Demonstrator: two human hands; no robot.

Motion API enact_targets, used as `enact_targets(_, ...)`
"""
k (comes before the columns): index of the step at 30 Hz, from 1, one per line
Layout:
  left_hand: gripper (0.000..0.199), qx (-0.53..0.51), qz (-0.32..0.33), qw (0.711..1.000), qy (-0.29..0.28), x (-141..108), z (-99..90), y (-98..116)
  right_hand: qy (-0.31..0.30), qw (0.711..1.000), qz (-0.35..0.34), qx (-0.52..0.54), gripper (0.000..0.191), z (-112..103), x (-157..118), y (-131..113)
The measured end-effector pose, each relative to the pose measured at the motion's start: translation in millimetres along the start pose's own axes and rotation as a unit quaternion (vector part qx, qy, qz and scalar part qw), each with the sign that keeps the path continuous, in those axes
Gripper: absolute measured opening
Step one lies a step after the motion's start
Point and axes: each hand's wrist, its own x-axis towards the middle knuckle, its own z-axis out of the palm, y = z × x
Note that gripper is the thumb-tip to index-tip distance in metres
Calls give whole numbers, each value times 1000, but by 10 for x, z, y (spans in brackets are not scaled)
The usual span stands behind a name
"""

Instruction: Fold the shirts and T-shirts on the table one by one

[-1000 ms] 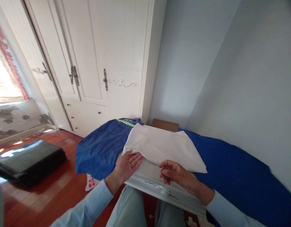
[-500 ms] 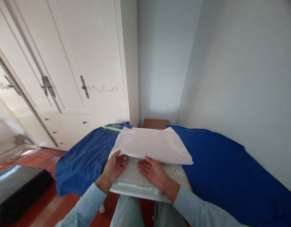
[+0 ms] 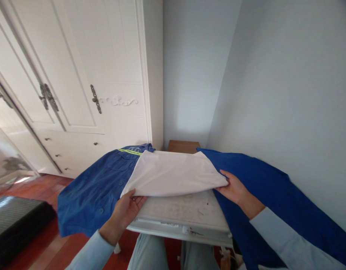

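Observation:
A folded white cloth (image 3: 173, 172) lies across the small white table (image 3: 184, 210) in front of me. My left hand (image 3: 129, 208) grips its near left corner, thumb on top and fingers underneath. At the near right corner, my right hand (image 3: 233, 187) pinches the cloth the same way. The near edge runs between both hands, slightly bowed. To the left, a blue work shirt (image 3: 96, 191) with buttons and a yellow-green stripe hangs over the table's side. A plain blue cloth (image 3: 259, 183) spreads out on the right, beneath my right forearm.
A white wardrobe (image 3: 116, 67) with dark metal handles stands at the left and back. Grey-blue walls (image 3: 288, 75) close in behind and on the right. A brown wooden surface (image 3: 184, 146) shows beyond the table. A black ridged box (image 3: 23, 221) sits on the reddish wooden floor (image 3: 60, 187).
My right hand has moved right from the middle of the near edge to the cloth's right corner and taken hold. My left hand has shifted slightly left and down, drawing the cloth's edge nearer.

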Motion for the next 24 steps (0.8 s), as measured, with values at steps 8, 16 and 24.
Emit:
enact_targets(8, 25, -5, 4, 1000, 4, -14, -29, 28, 12, 988, 152, -25, 46, 98, 11, -258)
enact_targets(16, 24, 18, 53, 998, -1, 14, -23, 22, -3, 989, 123, -77, 39, 518, 467, -452)
enact_targets(24, 33, -52, 149, 987, -18, 125, 103, -23, 61, 972, 151, -168, 42, 437, 935, -518)
